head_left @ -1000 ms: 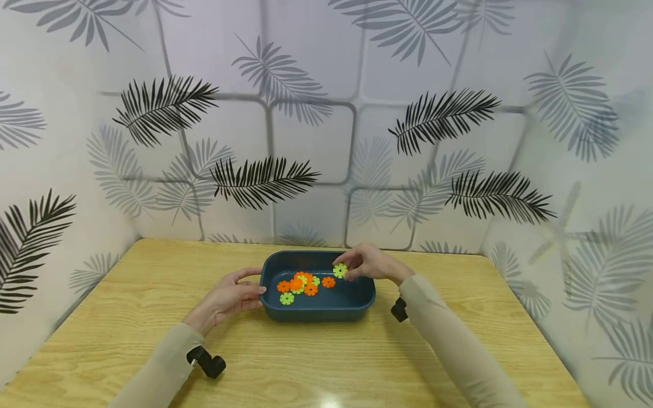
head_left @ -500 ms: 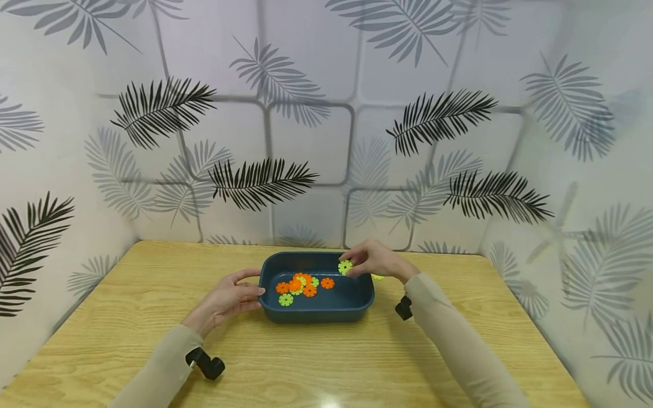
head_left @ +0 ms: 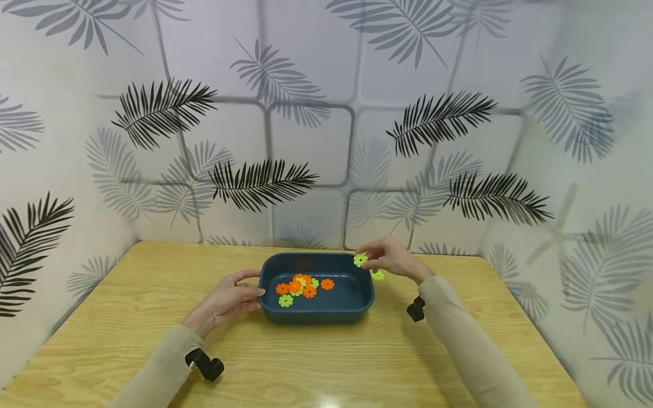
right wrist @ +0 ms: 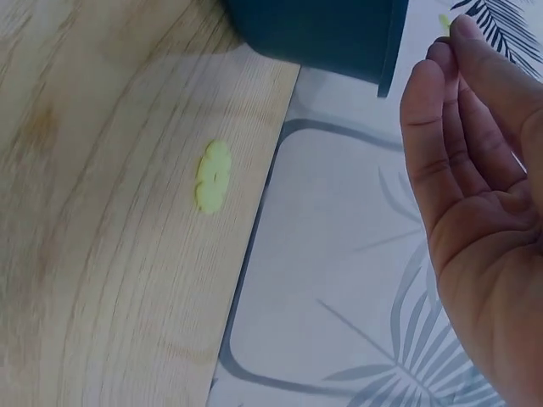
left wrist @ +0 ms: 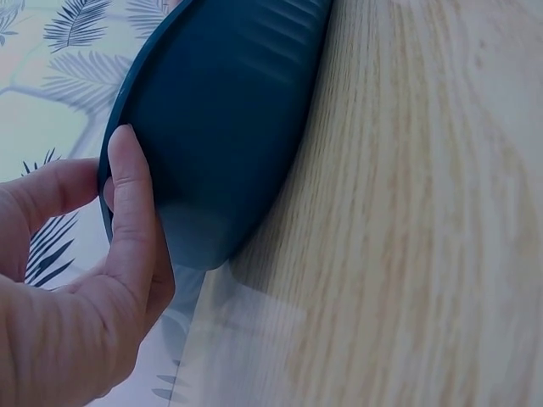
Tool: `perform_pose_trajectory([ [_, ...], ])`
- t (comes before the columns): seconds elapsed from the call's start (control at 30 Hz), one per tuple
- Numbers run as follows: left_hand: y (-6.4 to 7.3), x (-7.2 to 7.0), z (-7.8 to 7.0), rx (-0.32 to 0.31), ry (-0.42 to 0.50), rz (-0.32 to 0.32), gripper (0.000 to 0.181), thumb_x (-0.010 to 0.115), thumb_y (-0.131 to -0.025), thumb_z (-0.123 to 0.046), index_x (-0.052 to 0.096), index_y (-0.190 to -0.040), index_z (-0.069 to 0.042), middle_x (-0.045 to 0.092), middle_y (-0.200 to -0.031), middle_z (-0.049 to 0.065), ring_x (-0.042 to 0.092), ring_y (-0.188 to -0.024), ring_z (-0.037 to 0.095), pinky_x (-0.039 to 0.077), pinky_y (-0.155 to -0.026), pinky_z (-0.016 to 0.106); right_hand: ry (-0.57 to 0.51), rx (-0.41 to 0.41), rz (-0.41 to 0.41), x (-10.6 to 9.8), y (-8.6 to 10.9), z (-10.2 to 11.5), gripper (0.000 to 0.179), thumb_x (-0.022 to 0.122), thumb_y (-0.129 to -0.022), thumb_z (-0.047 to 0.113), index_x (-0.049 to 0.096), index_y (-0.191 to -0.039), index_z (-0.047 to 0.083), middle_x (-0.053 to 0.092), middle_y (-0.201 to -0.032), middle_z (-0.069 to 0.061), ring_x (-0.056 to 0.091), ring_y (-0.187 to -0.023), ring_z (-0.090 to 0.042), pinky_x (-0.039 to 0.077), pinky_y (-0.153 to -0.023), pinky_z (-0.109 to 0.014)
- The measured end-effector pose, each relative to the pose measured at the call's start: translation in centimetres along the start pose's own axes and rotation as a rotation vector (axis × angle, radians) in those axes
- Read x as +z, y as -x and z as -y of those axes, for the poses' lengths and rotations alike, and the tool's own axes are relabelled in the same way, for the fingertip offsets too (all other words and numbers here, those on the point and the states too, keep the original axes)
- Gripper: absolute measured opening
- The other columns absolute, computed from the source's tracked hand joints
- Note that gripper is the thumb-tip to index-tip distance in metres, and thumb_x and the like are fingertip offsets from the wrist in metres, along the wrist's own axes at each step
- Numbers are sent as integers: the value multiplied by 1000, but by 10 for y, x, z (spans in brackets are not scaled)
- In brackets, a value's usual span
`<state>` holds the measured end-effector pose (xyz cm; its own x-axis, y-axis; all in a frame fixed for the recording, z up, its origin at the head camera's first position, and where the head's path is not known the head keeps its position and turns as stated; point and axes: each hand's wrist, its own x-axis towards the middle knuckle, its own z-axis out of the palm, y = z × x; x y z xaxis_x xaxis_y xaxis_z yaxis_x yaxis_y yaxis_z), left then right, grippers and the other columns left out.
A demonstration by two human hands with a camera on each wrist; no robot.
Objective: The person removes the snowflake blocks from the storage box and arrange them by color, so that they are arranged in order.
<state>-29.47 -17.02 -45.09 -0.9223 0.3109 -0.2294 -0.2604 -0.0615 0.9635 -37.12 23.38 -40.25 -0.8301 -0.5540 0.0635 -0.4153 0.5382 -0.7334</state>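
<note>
A dark blue rectangular tub [head_left: 318,317] stands on the table with several orange and yellow-green notched discs [head_left: 309,291] in its left half. My left hand [head_left: 232,297] grips the tub's left end; in the left wrist view its thumb and fingers [left wrist: 131,195] pinch the rim from both sides. Above the tub's right rim, my right hand [head_left: 393,259] pinches a yellow-green notched disc [head_left: 360,260] between thumb and fingertips. In the right wrist view only a sliver of that disc shows past the fingertips. Another yellow-green disc [head_left: 377,275] lies on the table just right of the tub.
The wooden table [head_left: 326,362] runs to a wall [head_left: 316,215] printed with leaves right behind the tub. Patterned side walls flank it left and right. A black wrist mount [head_left: 205,364] sits on the left sleeve, another [head_left: 416,309] on the right.
My right hand has moved right, carrying the pinched disc from inside the tub to over its right rim. The disc on the table has come into view. My left hand stays on the tub.
</note>
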Motion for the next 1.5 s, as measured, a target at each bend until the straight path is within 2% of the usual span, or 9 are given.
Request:
perform_pose_trajectory([
  [0.2, -3, 0, -3, 8, 18, -9, 67, 67, -91, -3, 34, -149, -7, 64, -116, 19, 70, -84, 20, 60, -75, 30, -30, 25, -70, -11, 9, -8, 43, 71, -90, 12, 62, -130, 1, 71, -96, -15, 68, -90, -40, 58, -79, -49],
  [0.33, -5, 0, -4, 8, 21, -10, 66, 66, -91, -3, 35, -149, -7, 63, -118, 19, 70, -83, 19, 60, -73, 29, -57, 59, -108, -17, 18, -13, 43, 72, -90, 15, 62, -130, 4, 68, -100, -13, 68, -93, -37, 57, -84, -51],
  [0.53, -3, 0, -4, 14, 12, -13, 65, 65, -91, -2, 34, -149, -5, 63, -113, 17, 70, -82, 18, 60, -73, 28, -130, 106, -93, -20, 25, -31, 45, 71, -90, 13, 60, -131, -2, 69, -98, -14, 65, -98, -47, 55, -88, -54],
  [0.7, 0, -1, -4, 22, 7, 4, 67, 65, -92, -3, 31, -150, -3, 64, -111, 14, 70, -82, 17, 60, -74, 28, -144, 133, -75, -22, 29, -46, 46, 71, -90, 9, 58, -131, -6, 70, -99, -15, 64, -99, -47, 57, -87, -50],
  [0.83, 1, -2, -4, 24, 11, 12, 67, 65, -92, -4, 31, -150, -3, 65, -110, 13, 70, -81, 17, 60, -74, 28, -115, 133, -64, -24, 32, -54, 46, 71, -90, 9, 58, -130, -7, 70, -99, -16, 66, -97, -44, 59, -83, -43],
  [1.03, 0, -3, -2, 23, 7, 6, 67, 65, -92, -3, 31, -150, -3, 64, -110, 13, 70, -84, 19, 60, -74, 28, -42, 128, -17, -30, 35, -60, 44, 70, -89, 6, 58, -130, -9, 71, -93, -24, 67, -88, -41, 59, -79, -42],
  [1.23, 2, -1, -1, 17, 1, -17, 66, 65, -92, -3, 33, -149, -4, 64, -110, 13, 70, -85, 19, 60, -74, 28, 48, 111, 6, -30, 35, -77, 40, 72, -87, 5, 62, -124, -8, 72, -88, -20, 66, -75, -22, 56, -69, -33],
  [1.33, 3, -1, -1, 17, 3, -15, 66, 65, -92, -3, 32, -149, -4, 64, -111, 13, 70, -85, 19, 60, -74, 28, 93, 126, 9, -27, 36, -81, 38, 74, -87, 8, 65, -121, -5, 72, -90, -15, 63, -75, -15, 53, -68, -27],
  [1.5, 3, 0, -2, 17, 9, -2, 67, 65, -92, -4, 31, -150, -4, 64, -110, 13, 70, -85, 19, 60, -75, 29, 178, 132, 3, -25, 36, -83, 35, 74, -86, 11, 68, -118, -1, 71, -98, -13, 64, -85, -16, 54, -75, -31],
])
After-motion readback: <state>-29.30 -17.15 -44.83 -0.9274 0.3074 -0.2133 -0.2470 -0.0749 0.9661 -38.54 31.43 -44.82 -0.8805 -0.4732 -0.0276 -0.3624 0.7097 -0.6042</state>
